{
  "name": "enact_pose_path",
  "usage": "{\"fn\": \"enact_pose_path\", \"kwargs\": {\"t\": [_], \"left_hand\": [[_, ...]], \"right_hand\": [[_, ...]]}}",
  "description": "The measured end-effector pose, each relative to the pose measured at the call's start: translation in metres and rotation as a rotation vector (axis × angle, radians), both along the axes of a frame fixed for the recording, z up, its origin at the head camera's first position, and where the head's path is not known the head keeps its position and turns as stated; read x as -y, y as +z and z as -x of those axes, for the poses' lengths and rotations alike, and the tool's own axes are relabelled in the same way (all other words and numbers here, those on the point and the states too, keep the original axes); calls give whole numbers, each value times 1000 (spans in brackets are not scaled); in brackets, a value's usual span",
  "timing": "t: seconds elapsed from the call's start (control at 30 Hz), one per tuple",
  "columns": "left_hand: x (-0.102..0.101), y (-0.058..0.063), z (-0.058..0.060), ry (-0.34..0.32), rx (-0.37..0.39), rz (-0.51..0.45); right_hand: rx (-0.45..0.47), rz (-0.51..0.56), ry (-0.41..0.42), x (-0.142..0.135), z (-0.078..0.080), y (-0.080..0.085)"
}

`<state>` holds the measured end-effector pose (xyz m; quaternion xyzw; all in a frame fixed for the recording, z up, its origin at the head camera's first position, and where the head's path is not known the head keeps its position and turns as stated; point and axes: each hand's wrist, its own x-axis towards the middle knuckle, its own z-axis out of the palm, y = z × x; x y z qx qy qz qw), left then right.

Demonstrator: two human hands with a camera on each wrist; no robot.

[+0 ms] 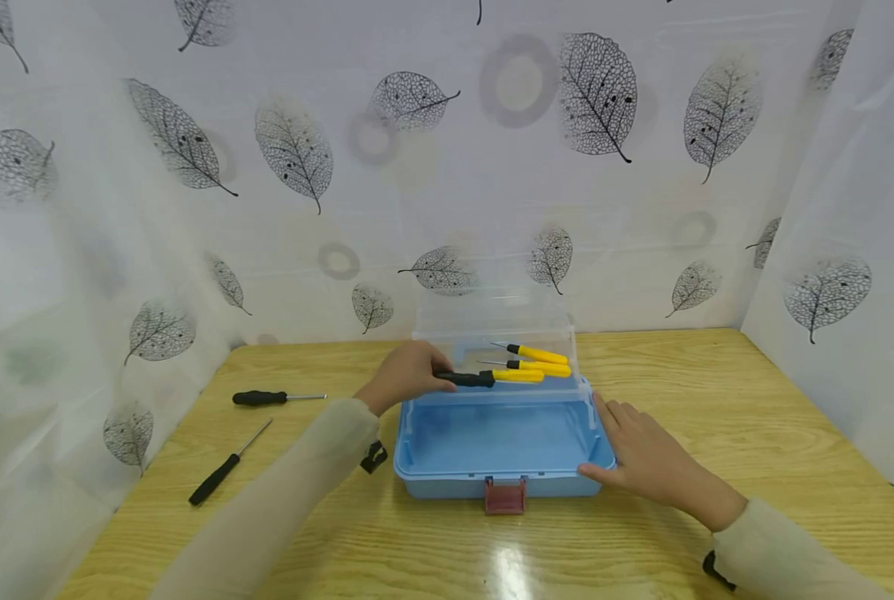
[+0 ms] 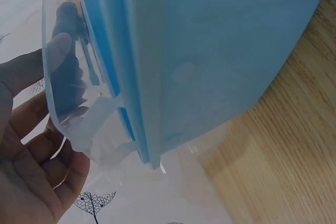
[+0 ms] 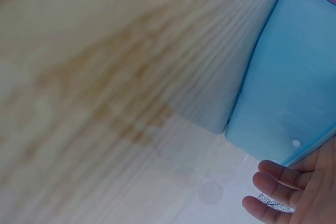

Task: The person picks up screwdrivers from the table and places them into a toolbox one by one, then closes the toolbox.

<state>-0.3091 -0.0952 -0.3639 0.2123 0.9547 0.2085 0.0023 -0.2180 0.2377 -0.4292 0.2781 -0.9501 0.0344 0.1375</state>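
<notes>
A blue toolbox [image 1: 506,486] stands open, its translucent upper tray [image 1: 447,398] raised behind the blue base. My left hand [image 1: 407,375] is at the tray's left side and grips the black handle of a screwdriver [image 1: 467,379]. In the left wrist view that handle shows dimly through the clear plastic, so its far end is hard to make out. Yellow-handled screwdrivers [image 1: 542,355] lie in the tray, one partly behind the black handle. My right hand [image 1: 652,454] rests against the box's right side, with extended fingers [image 3: 283,176] along it and the thumb on the front rim.
Two black-handled screwdrivers, one straight across [image 1: 261,398] and one slanting [image 1: 216,478], lie on the wooden table [image 1: 327,533] to the left. A pinkish-red latch [image 1: 505,497] hangs at the box's front. A leaf-patterned white curtain [image 1: 461,183] surrounds the back and sides.
</notes>
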Motion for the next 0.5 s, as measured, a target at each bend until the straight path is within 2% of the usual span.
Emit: {"fn": "enact_pose_path", "kwargs": {"t": [0.3,0.5], "left_hand": [[-4,-2,-2,13,-46,82],[-5,-1,0,8,-49,117]], "right_hand": [[3,-4,-2,1,-1,0],[14,-8,-5,2,-2,3]]}}
